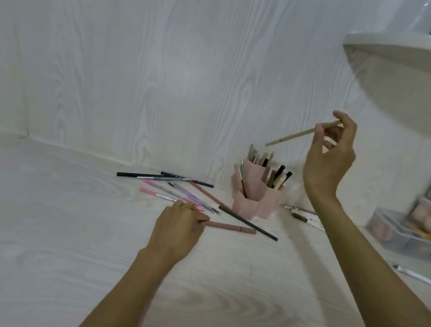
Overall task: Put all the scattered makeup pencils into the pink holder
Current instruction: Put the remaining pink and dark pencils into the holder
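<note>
Mid-task, both hands loaded. Right hand (329, 154) is up in the air, fingers (319, 130) pinched on the top end of a beige pencil (301, 133); its free end slants down-left and sits above and just right of the pink holder (257, 202). Left hand (180, 226) is low on the surface (43, 225), fingers curled round the left end of a dusty-pink pencil (231, 228) that lies flat, pointing right.

Step as I read it: drop the beige one in, then bring the pink one over. Next move calls for tipping the beige pencil closer to upright and aiming for a gap; the compartments already look crowded with pencils, so a tip could snag on a neighbour.

Left to clear: a loose pile (174, 188) of black, pink and lilac pencils left of the holder, a long dark pencil (249, 223) running diagonally past its near side, and a couple of white ones (307, 218) to its right, partly hidden by the right forearm.

Around: clear boxes (415, 224) with sponges at far right, one more white stick (416, 277) nearer, a white shelf (412, 48) overhead at right. The dark pencil lies close beside the dusty-pink one; lifting could nudge it.
</note>
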